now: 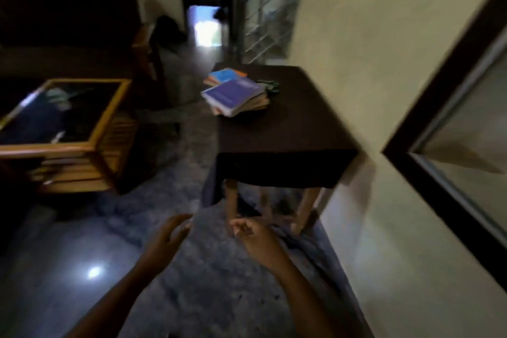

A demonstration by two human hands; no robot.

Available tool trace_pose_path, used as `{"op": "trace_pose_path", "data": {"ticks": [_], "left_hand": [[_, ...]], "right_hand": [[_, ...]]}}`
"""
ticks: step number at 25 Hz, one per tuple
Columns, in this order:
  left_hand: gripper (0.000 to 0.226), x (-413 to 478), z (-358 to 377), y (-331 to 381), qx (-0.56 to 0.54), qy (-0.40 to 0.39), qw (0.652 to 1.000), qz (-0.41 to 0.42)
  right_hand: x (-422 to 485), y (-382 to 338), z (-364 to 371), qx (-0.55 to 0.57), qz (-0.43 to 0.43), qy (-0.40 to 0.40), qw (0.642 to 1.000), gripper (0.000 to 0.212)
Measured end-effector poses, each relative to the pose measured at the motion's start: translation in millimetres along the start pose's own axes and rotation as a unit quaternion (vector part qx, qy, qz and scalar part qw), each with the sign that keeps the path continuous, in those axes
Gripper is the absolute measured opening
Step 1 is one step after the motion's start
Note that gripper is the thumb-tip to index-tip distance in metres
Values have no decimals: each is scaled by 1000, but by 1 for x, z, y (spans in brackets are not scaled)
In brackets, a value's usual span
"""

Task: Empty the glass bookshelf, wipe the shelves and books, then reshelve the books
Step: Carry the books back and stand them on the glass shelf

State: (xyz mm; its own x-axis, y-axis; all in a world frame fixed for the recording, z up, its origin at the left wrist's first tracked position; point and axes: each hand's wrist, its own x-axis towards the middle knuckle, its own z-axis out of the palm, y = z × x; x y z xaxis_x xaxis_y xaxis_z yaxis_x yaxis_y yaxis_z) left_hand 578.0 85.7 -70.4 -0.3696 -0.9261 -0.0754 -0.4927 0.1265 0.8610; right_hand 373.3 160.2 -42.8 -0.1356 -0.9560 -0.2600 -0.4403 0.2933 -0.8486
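Observation:
A stack of books with a purple cover on top (233,96) lies on a dark-clothed table (288,129) against the wall. A second pile topped by a blue book (223,75) sits just behind it. A dark green crumpled cloth (270,86) lies beside the books. The glass bookshelf with its dark frame (444,107) is at the right edge, its door glass facing me. My left hand (167,239) hangs low over the floor with fingers spread, holding nothing. My right hand (253,236) is beside it, fingers loosely curled and empty. The picture is motion-blurred.
A wooden coffee table with a glass top (65,129) stands at the left, with a dark sofa (63,25) behind it. A glass stair railing (269,16) and an open doorway (205,3) lie ahead. Polished dark floor (96,269) runs between the tables.

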Motion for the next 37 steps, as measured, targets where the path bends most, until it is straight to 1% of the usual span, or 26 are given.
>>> {"op": "trace_pose_path", "data": {"ticks": [1, 3, 4, 6, 8, 10, 14, 17, 19, 21, 23, 24, 25, 26, 29, 30, 31, 32, 34, 35, 37], "left_hand": [[26, -7, -31, -31, 16, 19, 999, -36], [27, -24, -89, -92, 45, 59, 992, -105], [27, -34, -117, -120, 48, 74, 987, -134], [27, -53, -155, -159, 37, 103, 976, -190], [28, -67, -189, -189, 10, 126, 959, -254], [27, -69, -208, -210, -23, 129, 944, -303], [28, -22, -228, -243, -107, 112, 921, -358], [27, 69, -251, -262, -132, 79, 933, -326], [22, 142, -271, -273, -123, 69, 944, -300], [23, 207, -293, -279, -109, 57, 950, -287], [27, 258, -313, -284, -73, 14, 953, -295], [28, 277, -324, -283, -49, -17, 953, -298], [29, 291, -335, -288, -37, -32, 953, -300], [29, 314, -350, -296, -30, -36, 951, -306], [29, 373, -390, -310, -48, -35, 935, -350], [26, 392, -398, -306, -56, -38, 931, -359], [20, 415, -403, -302, -60, -53, 933, -351], [16, 448, -405, -301, -51, -80, 939, -330], [16, 532, -395, -296, -35, -129, 954, -269], [17, 582, -385, -293, -22, -156, 961, -228], [18, 676, -355, -259, -6, -209, 968, -139]], "right_hand": [[21, -9, 40, -17, 7, -53, 998, 27], [57, -34, 118, -47, 2, -134, 990, 28], [74, -45, 157, -69, -9, -167, 984, 28], [98, -58, 211, -119, -30, -226, 966, 30], [119, -59, 250, -162, -28, -267, 950, 31], [138, -46, 263, -189, 13, -275, 942, 32], [185, 5, 236, -242, 129, -236, 932, 34], [232, 28, 215, -243, 183, -175, 936, 30], [273, 31, 214, -207, 234, -126, 942, 26], [317, 22, 220, -176, 255, -96, 946, 30], [370, 2, 227, -161, 268, -91, 946, 38], [397, -14, 231, -156, 271, -108, 944, 33], [422, -33, 234, -124, 276, -127, 945, 24], [452, -56, 240, -85, 262, -135, 952, 20], [537, -135, 242, -39, 174, -99, 979, 28], [557, -165, 237, 0, 149, -89, 985, 31], [576, -192, 228, 16, 124, -82, 989, 33], [596, -212, 216, 9, 98, -68, 993, 32], [628, -239, 187, 37, 76, 3, 996, 26], [641, -245, 171, 64, 72, 53, 994, 23], [663, -251, 135, 100, 81, 176, 976, 21]]}}
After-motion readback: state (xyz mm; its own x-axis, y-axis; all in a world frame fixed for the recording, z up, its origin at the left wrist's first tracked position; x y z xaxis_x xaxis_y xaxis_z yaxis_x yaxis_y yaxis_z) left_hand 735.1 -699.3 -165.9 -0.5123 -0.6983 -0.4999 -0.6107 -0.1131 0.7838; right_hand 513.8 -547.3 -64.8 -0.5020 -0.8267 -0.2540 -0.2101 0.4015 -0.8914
